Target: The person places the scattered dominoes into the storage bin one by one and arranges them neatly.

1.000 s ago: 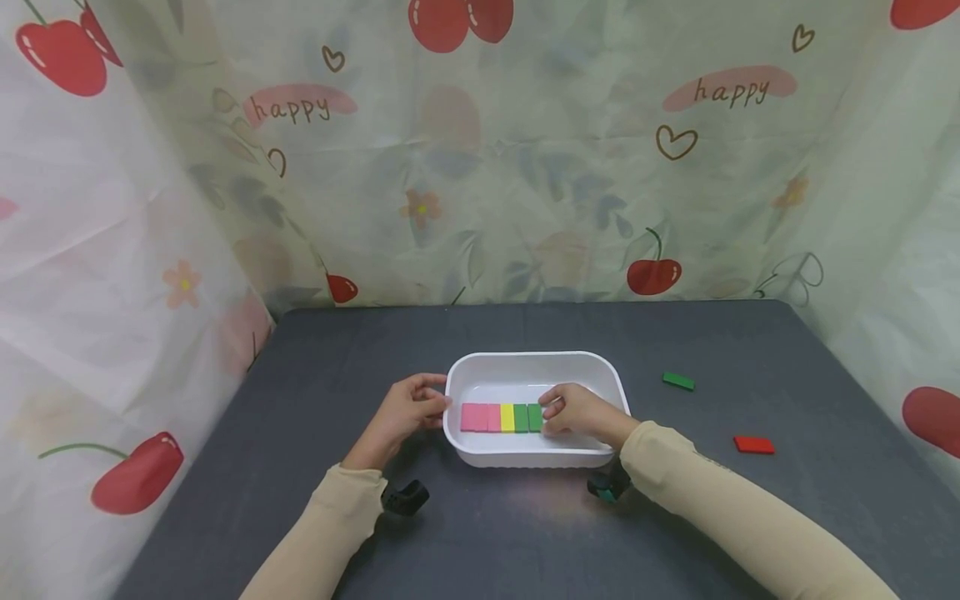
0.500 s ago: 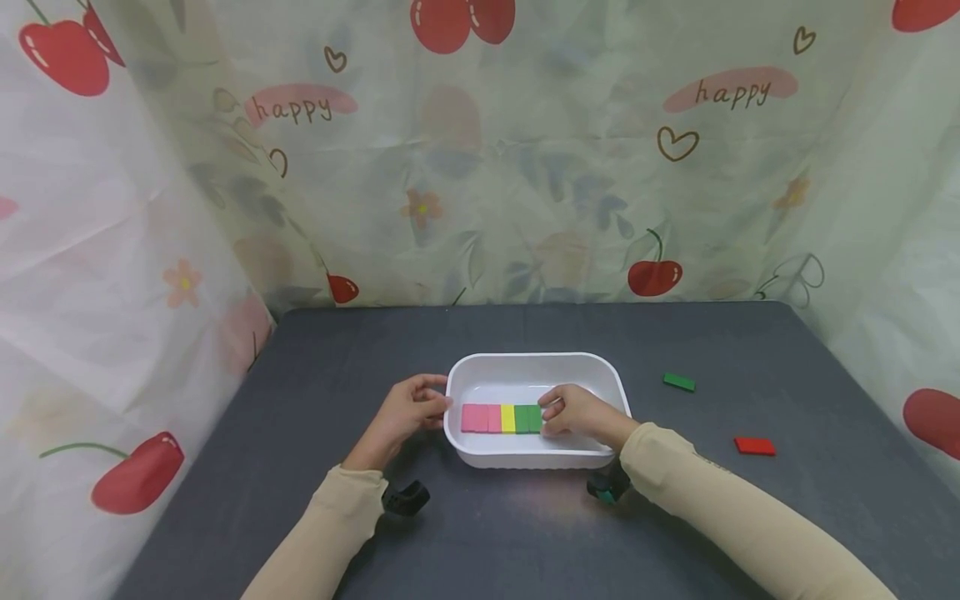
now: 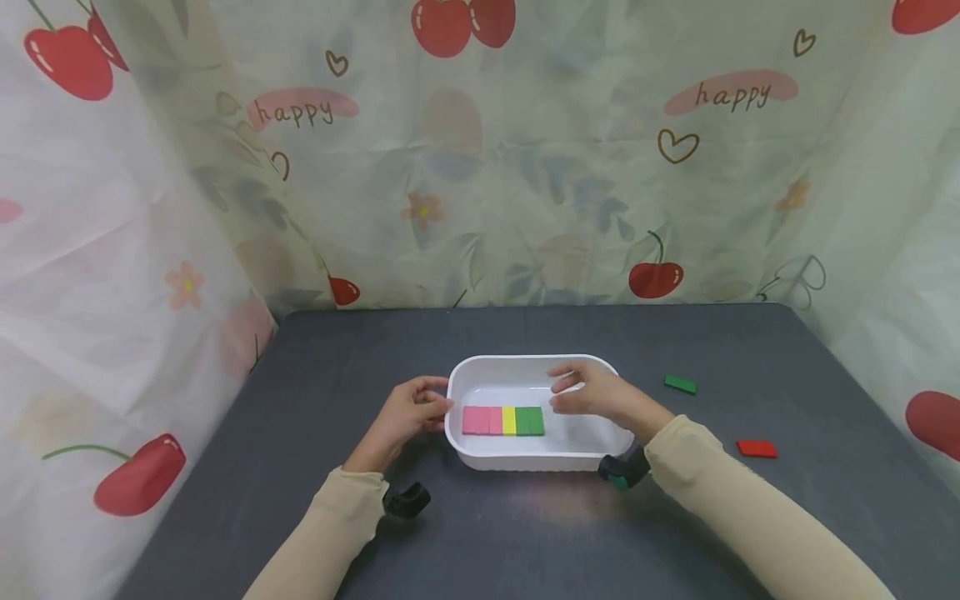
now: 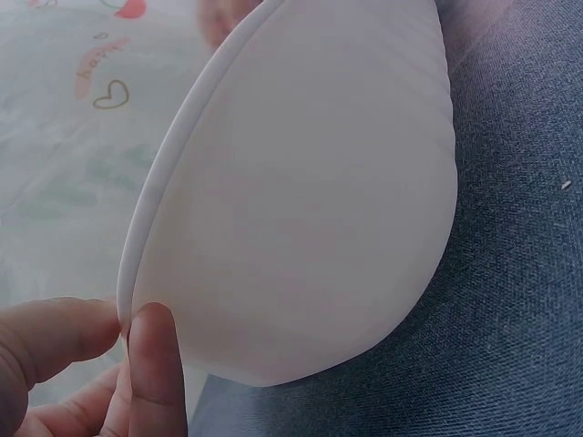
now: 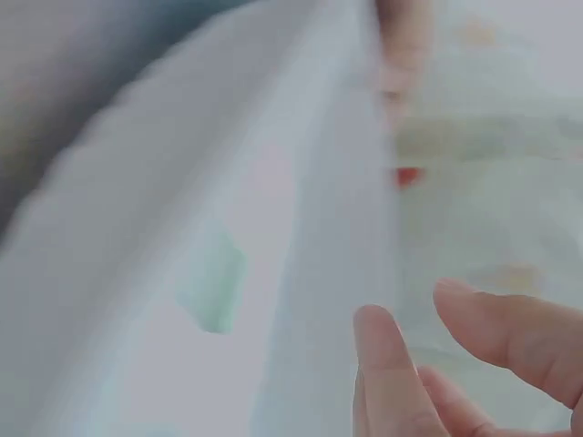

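Observation:
A white plastic tub (image 3: 540, 460) stands on the dark table. My left hand (image 3: 408, 417) pinches its left rim between thumb and fingers, as the left wrist view also shows. Inside, along the near side, flat blocks lie side by side in a row: pink blocks (image 3: 482, 421), then a yellow block (image 3: 509, 421), then green blocks (image 3: 529, 421) at the right end. Over the right part of the tub hovers my right hand (image 3: 596, 392), thumb and fingertips apart with nothing between them. In the right wrist view the tub is blurred.
To the right of the tub, a loose green block (image 3: 680, 384) lies farther back and a red block (image 3: 757, 449) nearer. Patterned cloth (image 3: 480, 167) hangs behind and at both sides of the dark table (image 3: 360, 350).
My right hand has let go at the row's right end and lifted up and to the right. The green blocks there now sit snug together. The left hand stays on the rim.

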Demonstrator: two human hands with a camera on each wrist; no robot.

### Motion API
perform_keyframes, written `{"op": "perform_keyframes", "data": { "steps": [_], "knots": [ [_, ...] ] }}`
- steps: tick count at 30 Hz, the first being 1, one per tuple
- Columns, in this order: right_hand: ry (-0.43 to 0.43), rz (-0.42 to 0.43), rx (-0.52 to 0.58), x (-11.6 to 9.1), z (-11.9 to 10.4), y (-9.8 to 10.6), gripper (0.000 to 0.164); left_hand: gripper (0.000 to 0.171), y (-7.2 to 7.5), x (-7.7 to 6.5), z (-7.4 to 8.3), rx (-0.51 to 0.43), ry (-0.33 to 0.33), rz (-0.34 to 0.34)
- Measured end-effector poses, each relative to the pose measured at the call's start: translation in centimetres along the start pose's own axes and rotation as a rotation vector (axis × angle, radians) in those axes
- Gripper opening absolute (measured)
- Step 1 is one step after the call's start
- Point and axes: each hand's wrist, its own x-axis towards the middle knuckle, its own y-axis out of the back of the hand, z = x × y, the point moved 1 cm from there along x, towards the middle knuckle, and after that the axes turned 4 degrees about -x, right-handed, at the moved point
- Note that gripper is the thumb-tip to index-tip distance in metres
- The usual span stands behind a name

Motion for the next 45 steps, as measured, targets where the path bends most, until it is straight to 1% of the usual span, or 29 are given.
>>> {"op": "perform_keyframes", "data": {
  "steps": [2, 4, 5, 8, 10, 13, 15, 18, 20, 25, 28, 31, 34, 37, 41, 45],
  "knots": [
    [0.038, 0.001, 0.057, -0.9, -0.6, 1.5, 0.058, 0.041, 0.0, 0.1, 0.0, -0.002, 0.001, 0.000],
    [0.093, 0.009, 0.106, -1.7, -1.0, 3.3, 0.058, 0.041, 0.0, 0.1, 0.1, -0.003, 0.002, -0.001],
    [0.119, 0.019, 0.117, -2.2, -1.2, 4.2, 0.058, 0.041, 0.0, 0.1, 0.1, -0.004, 0.002, 0.000],
    [0.176, 0.076, 0.096, -3.1, -0.9, 6.9, 0.058, 0.041, 0.1, 0.1, 0.1, -0.006, 0.007, 0.003],
    [0.203, 0.109, 0.093, -3.5, -0.2, 8.6, 0.059, 0.041, 0.1, 0.1, 0.1, -0.005, 0.008, 0.003],
    [0.233, 0.154, 0.097, -3.7, 1.4, 10.6, 0.060, 0.041, 0.2, 0.1, 0.1, -0.007, 0.010, 0.002],
    [0.244, 0.186, 0.098, -3.7, 2.7, 11.7, 0.059, 0.042, 0.2, 0.1, 0.1, -0.004, 0.010, -0.002],
    [0.231, 0.233, 0.069, -3.4, 4.9, 12.9, 0.058, 0.041, 0.2, 0.2, 0.1, 0.002, 0.009, -0.005],
    [0.210, 0.259, 0.036, -3.0, 6.3, 13.4, 0.058, 0.041, 0.3, 0.2, 0.1, 0.005, 0.010, -0.005],
    [0.148, 0.281, -0.067, -1.8, 9.7, 14.0, 0.059, 0.042, 0.3, 0.2, 0.1, 0.001, 0.012, -0.004],
    [0.110, 0.263, -0.144, -1.2, 11.5, 14.1, 0.060, 0.042, 0.2, 0.1, 0.1, -0.007, 0.004, -0.014],
    [0.086, 0.212, -0.217, -0.9, 12.8, 14.1, 0.061, 0.042, 0.2, 0.0, 0.1, -0.014, -0.003, -0.023],
    [0.071, 0.149, -0.284, -0.8, 13.6, 13.9, 0.061, 0.043, 0.2, 0.0, 0.1, -0.014, 0.003, -0.021],
    [0.063, 0.116, -0.334, -0.7, 14.0, 13.8, 0.059, 0.043, 0.1, 0.0, 0.0, -0.012, 0.011, -0.016],
    [0.067, 0.111, -0.374, -0.5, 14.2, 13.6, 0.051, 0.043, 0.1, 0.1, 0.0, -0.012, 0.019, -0.009],
    [0.066, 0.129, -0.423, -0.2, 14.1, 13.5, 0.042, 0.043, 0.1, 0.1, 0.1, -0.010, 0.018, -0.005]
  ]
}}
